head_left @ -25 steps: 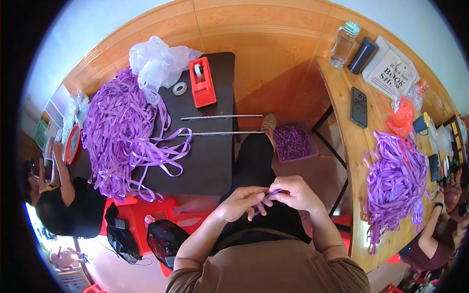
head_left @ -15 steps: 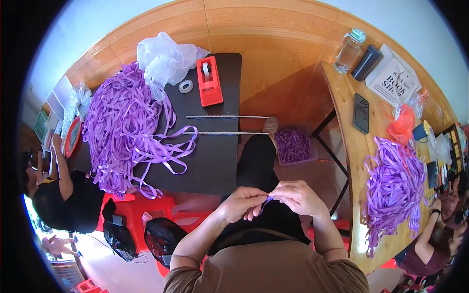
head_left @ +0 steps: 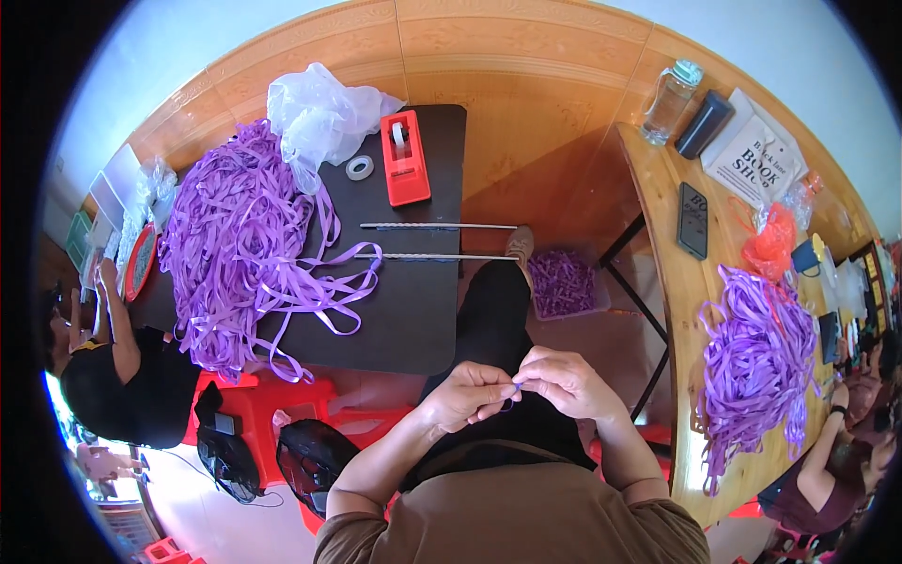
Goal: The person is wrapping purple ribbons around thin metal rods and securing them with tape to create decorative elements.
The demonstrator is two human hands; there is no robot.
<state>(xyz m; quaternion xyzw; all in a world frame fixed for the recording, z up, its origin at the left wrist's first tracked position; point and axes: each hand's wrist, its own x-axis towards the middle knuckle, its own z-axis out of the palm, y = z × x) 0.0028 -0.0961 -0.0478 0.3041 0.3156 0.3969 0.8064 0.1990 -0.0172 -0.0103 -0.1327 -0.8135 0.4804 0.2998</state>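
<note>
My left hand and my right hand meet over my lap, fingertips pinched together on a small piece of purple ribbon that barely shows between them. Ahead on the black table lies a big heap of purple ribbon strips, with two thin metal rods lying across the table's right edge. A red tape dispenser and a small roll of clear tape sit at the table's far end.
A tray of short purple ribbon pieces rests on the floor by my foot. A wooden table on the right carries another ribbon heap, a phone and a bottle. Other people sit at the left and lower right. Red stools stand nearby.
My hands have stayed together over my lap, fingers shifting slightly on the ribbon piece. The view has tilted a little; nothing on the tables moved.
</note>
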